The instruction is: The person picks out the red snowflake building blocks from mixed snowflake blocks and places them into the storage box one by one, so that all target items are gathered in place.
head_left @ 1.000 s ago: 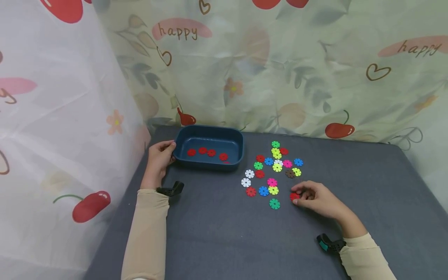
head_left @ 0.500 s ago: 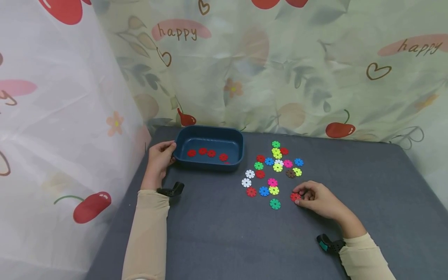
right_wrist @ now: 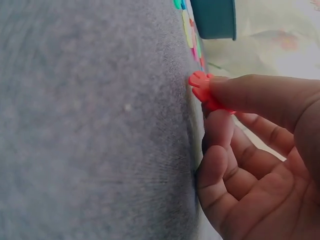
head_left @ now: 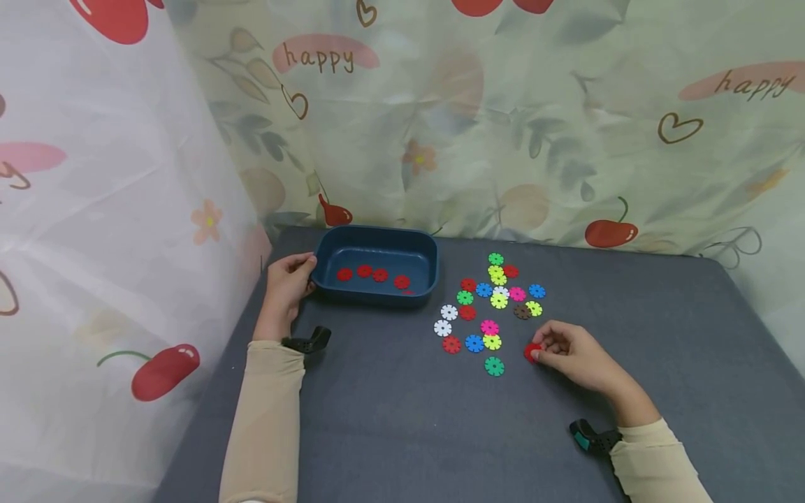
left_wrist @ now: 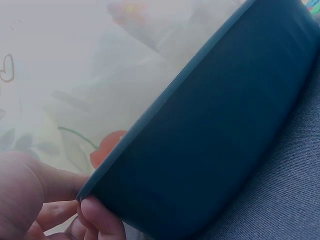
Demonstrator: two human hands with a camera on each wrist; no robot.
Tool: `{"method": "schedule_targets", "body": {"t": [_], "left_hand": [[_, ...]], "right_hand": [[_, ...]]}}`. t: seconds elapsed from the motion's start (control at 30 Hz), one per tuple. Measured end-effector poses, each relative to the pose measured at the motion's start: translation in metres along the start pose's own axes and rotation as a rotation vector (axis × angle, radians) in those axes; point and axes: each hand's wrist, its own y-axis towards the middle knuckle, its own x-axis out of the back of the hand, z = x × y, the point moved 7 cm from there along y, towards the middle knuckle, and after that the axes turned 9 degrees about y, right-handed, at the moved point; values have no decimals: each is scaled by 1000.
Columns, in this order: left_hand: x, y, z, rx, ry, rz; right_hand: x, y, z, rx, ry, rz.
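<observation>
My left hand (head_left: 286, 290) grips the left end of a dark blue rectangular tub (head_left: 377, 299). In the left wrist view the thumb and fingers pinch the tub's rim (left_wrist: 127, 137) at its corner. Several red notched discs (head_left: 380, 275) lie on the tub's floor. To the right, my right hand (head_left: 575, 355) pinches another red notched disc (head_left: 531, 352) between thumb and fingers, low over the cloth. The right wrist view shows this red disc (right_wrist: 201, 85) tilted in the fingertips, with the other fingers curled beneath.
Loose notched discs in green, yellow, blue, white, pink, brown and red lie between tub and right hand, among them a green disc (head_left: 494, 366) nearest the front. Grey cloth (head_left: 402, 419) covers the table. A printed curtain (head_left: 503, 140) hangs behind.
The red disc at my right hand has gone from lying flat by the fingertips to tilted in their pinch. The left hand and the tub stay in place.
</observation>
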Motion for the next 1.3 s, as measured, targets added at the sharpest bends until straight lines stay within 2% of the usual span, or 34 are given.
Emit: {"method": "schedule_targets", "body": {"t": [0.33, 0.63, 0.87, 1.3], "left_hand": [[1, 0, -2, -3, -18, 7], [2, -1, -2, -5, -8, 5], [2, 0, -3, -13, -18, 1], [0, -1, -1, -3, -29, 20]], "right_hand": [[-3, 15, 11, 18, 43, -79], [-16, 39, 25, 67, 161, -125], [-32, 61, 49, 131, 239, -142], [-70, 107, 88, 143, 384, -155]]}}
